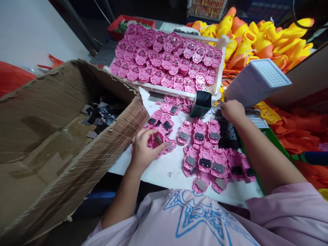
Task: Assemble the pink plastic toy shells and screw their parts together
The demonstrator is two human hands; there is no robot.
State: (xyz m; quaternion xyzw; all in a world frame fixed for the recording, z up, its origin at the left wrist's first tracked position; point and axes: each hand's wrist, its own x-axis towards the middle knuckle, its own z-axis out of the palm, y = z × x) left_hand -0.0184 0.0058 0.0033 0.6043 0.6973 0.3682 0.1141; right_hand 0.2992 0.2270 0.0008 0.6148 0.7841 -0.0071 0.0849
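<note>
My left hand is curled, thumb and fingers gripping a pink plastic casing at the left of the work surface. More pink casings with dark or grey rectangular covers lie piled just beyond it. Across the table, my right hand reaches to the foot of the pale tall bin, its fingers pinched together. Whatever sits between those fingertips is too small to make out. A black square cup stands to the left of that hand, and a black perforated tray lies below it.
A large cardboard box with dark scraps inside stands close on the left. Behind is a white crate full of pink casings. Yellow-orange plastic pieces are heaped at back right, near the pale bin. Several casings lie in front.
</note>
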